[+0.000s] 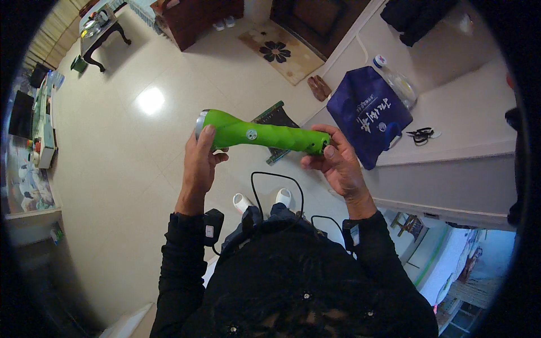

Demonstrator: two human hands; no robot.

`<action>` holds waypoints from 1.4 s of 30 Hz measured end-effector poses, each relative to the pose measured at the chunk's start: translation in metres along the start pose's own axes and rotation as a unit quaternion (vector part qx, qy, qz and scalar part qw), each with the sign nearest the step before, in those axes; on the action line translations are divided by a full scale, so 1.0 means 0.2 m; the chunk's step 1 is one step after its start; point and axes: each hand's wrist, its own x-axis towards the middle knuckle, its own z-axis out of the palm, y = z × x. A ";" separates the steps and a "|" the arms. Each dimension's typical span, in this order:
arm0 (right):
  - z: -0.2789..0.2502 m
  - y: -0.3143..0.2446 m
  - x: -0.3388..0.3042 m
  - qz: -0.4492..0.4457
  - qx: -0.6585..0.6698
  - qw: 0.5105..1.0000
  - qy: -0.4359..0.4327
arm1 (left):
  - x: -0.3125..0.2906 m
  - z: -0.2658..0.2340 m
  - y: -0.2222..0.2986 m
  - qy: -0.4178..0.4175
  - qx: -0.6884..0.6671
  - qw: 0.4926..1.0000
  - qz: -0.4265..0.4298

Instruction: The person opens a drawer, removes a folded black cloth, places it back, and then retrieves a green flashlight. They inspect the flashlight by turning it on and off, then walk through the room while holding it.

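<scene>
A bright green flashlight (276, 136) lies level across my two hands, in front of my body. It has a wide silver-rimmed head at the left, a round button on its side and a wavy grip. My left hand (201, 158) is closed round the head, thumb on top. My right hand (340, 164) grips the tail end between thumb and fingers, where dark openings show. The far side of the flashlight is hidden.
A folding stool (279, 117) stands on the tiled floor beyond the flashlight. On the ledge at right are a purple bag (366, 112), a clear plastic bottle (400, 84) and black-handled scissors (421, 136). A black cord (276, 173) loops before my waist.
</scene>
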 end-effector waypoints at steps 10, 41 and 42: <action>-0.16 -0.11 -0.17 -0.027 0.030 0.998 0.047 | 0.01 0.23 -0.08 -0.031 0.056 0.991 -0.120; -0.34 -0.11 -0.88 -0.152 0.071 0.957 0.238 | 0.04 0.68 -0.32 -0.368 0.139 0.897 -0.200; -0.33 -0.11 -0.93 -0.162 0.068 0.952 0.252 | 0.02 0.69 -0.34 -0.388 0.154 0.880 -0.227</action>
